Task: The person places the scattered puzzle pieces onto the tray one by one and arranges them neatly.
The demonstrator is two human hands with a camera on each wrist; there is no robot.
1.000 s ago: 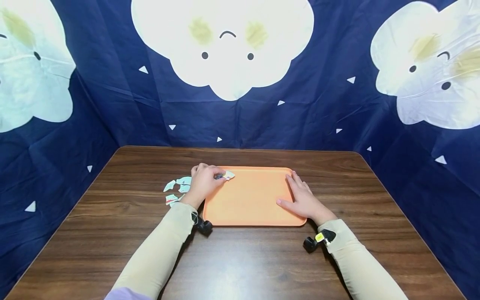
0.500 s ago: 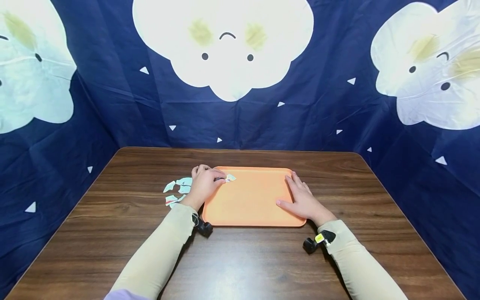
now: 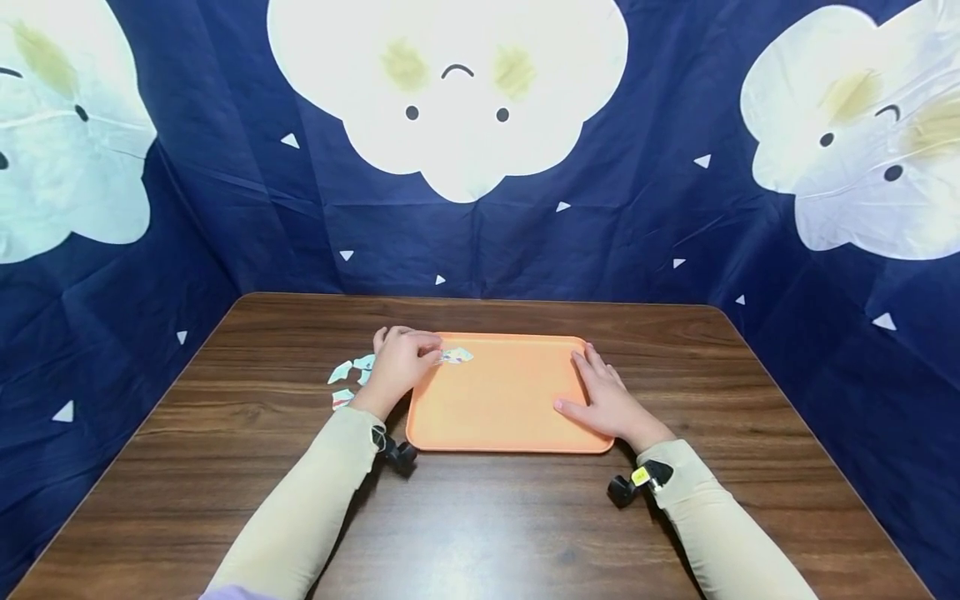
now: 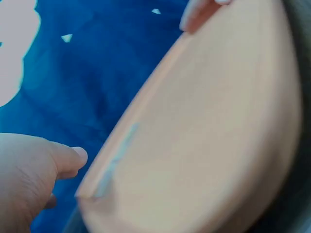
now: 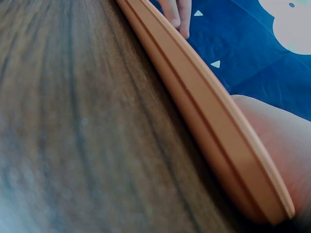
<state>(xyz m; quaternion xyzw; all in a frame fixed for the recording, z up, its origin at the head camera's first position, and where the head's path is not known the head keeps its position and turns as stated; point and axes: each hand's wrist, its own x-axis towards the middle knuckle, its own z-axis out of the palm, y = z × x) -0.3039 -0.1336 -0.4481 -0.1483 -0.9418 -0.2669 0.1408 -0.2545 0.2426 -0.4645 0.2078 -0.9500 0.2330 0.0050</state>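
Note:
An orange tray [image 3: 510, 400] lies flat on the wooden table. Flat torn-edged pieces [image 3: 455, 356], pale with coloured print, lie in the tray's far left corner. My left hand [image 3: 402, 367] hovers at the tray's left edge beside them. In the left wrist view its fingers [image 4: 73, 158] are apart from the pale pieces [image 4: 116, 160] and nothing shows between them. My right hand [image 3: 606, 398] rests on the tray's right rim, thumb on the tray's surface and fingers stretched along the edge. The rim hides part of that hand in the right wrist view.
Several more pale blue pieces [image 3: 342, 398] lie on the table left of the tray, partly covered by my left hand. The wooden table [image 3: 480, 525] ends at a dark blue cloth [image 3: 480, 242] printed with white clouds, which hangs behind and at both sides.
My left hand has pulled back a little to the left, away from the pieces in the tray corner, which now show more fully. The right hand has stayed in place.

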